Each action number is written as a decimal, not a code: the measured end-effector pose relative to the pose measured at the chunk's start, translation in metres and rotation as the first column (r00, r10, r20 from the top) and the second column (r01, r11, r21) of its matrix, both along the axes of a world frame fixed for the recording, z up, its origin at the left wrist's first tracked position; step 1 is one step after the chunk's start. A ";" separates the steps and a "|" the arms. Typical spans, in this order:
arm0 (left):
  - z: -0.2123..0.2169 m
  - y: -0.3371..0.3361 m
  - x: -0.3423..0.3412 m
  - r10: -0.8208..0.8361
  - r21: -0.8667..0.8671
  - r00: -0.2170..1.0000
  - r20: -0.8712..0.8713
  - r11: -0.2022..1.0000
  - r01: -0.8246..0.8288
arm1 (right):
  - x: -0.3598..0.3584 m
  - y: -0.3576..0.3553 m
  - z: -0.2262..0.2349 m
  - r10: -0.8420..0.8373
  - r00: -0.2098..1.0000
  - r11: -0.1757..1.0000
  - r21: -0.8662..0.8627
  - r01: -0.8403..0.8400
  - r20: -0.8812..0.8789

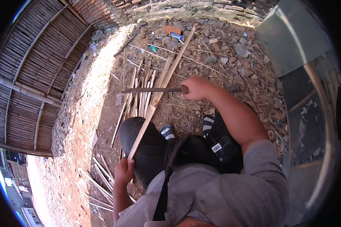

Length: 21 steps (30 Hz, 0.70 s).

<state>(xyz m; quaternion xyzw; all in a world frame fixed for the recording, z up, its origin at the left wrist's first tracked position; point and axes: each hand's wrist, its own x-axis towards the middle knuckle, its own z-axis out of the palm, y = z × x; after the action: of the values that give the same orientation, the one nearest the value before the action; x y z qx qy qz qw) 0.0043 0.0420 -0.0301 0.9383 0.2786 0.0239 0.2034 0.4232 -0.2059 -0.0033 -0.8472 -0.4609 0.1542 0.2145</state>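
Note:
My left hand [124,171] is closed round the near end of a long, pale bamboo strip [143,133]. The strip slants up and away to the right, passing over my left knee toward the rubble. In my right hand [197,88] is the handle of a machete [149,90], its long dark blade pointing left. The blade lies across the strip's line around its middle; whether they touch I cannot tell. Beneath, several split bamboo pieces [141,99] rest on the ground.
More thin bamboo strips [102,185] lie beside my left forearm. A bamboo-slat panel [34,56] stands at left, a brick wall [155,11] at the far side, and grey-green boards [295,41] at right. Stones and litter [242,49] cover the ground ahead of my sandalled feet [168,132].

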 end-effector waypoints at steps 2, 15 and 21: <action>0.000 0.001 -0.001 -0.006 -0.007 1.000 0.008 1.000 0.006 | -0.007 0.002 -0.001 0.063 0.998 0.998 -0.021 -0.062 0.032; -0.001 -0.002 0.000 0.012 -0.007 1.000 0.002 1.000 -0.012 | 0.003 -0.003 -0.001 -0.012 0.999 1.000 -0.014 0.011 -0.031; 0.001 -0.001 -0.003 0.004 -0.016 1.000 0.001 1.000 -0.004 | -0.004 0.001 0.006 0.106 0.994 0.991 -0.087 -0.104 0.020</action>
<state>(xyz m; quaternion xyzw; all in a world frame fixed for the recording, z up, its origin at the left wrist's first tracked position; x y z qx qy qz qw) 0.0016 0.0412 -0.0287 0.9360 0.2807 0.0227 0.2112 0.4188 -0.2051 0.0032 -0.8319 -0.5005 0.1747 0.1638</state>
